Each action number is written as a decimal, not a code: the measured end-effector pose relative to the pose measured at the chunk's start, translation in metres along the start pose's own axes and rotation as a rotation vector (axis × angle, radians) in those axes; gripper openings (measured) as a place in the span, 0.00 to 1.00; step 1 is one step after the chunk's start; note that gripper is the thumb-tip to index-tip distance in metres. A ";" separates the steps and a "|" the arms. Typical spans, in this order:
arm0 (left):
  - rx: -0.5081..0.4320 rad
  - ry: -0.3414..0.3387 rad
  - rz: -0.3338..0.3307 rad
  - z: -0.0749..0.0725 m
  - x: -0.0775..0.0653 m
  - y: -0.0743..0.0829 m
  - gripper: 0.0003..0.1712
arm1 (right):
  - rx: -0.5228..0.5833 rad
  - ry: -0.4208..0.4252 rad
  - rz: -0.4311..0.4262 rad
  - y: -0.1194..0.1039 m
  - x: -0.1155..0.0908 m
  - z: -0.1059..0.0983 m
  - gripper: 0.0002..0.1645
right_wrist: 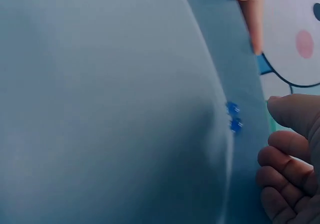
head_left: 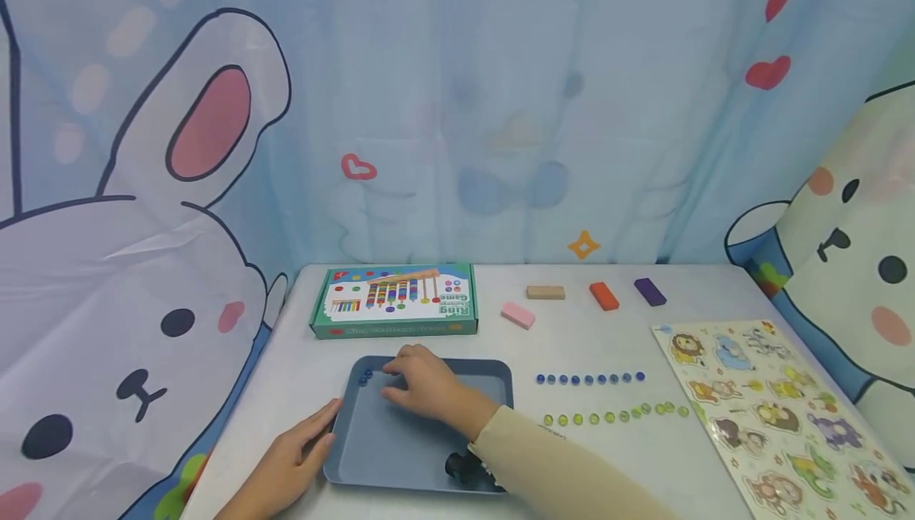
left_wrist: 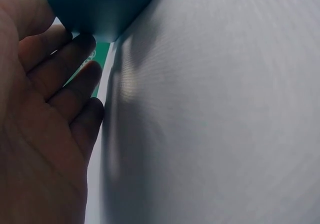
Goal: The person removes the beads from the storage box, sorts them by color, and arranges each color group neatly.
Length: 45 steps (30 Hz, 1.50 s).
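A blue-grey tray point(head_left: 400, 456) lies on the white table. Two small blue glass beads point(right_wrist: 235, 125) sit together inside it, near its far left corner in the head view. My right hand point(head_left: 425, 381) hovers over the tray just right of these beads, its fingers loosely bent and thumb apart; nothing shows between them in the right wrist view. At the tray's left side is my left hand point(head_left: 293, 456), its fingertips against the outer wall. In the left wrist view, the fingers of that hand point(left_wrist: 50, 108) lie fairly straight beside the tray's underside.
Right of the tray run a row of blue beads point(head_left: 589, 380) and a row of yellow-green beads point(head_left: 594, 418). Behind stand a game box point(head_left: 396, 329) and pink point(head_left: 518, 315), tan point(head_left: 546, 292), orange point(head_left: 604, 296) and purple point(head_left: 650, 292) blocks. An animal picture board point(head_left: 775, 417) lies at right.
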<state>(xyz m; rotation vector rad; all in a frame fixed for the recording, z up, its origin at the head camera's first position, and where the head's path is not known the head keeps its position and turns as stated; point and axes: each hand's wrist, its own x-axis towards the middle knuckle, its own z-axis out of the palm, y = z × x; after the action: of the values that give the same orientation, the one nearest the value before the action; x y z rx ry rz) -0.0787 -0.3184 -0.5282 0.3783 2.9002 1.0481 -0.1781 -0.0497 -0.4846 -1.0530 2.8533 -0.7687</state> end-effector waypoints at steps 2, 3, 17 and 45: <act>-0.004 -0.003 -0.007 0.000 0.001 0.000 0.31 | -0.018 -0.017 0.005 -0.003 0.004 0.007 0.23; -0.005 -0.003 -0.009 -0.001 0.001 0.000 0.31 | -0.025 -0.025 0.009 -0.005 0.005 0.009 0.24; -0.027 -0.008 0.009 -0.001 0.001 -0.001 0.31 | -0.138 -0.021 0.050 -0.022 0.020 0.035 0.27; -0.022 0.011 0.032 0.000 -0.001 0.001 0.30 | -0.156 0.005 -0.039 -0.030 0.028 0.045 0.11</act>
<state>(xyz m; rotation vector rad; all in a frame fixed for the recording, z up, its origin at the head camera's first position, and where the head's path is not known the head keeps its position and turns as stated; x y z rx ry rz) -0.0775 -0.3182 -0.5274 0.4205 2.8984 1.0893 -0.1739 -0.1060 -0.5065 -1.1284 2.9451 -0.5590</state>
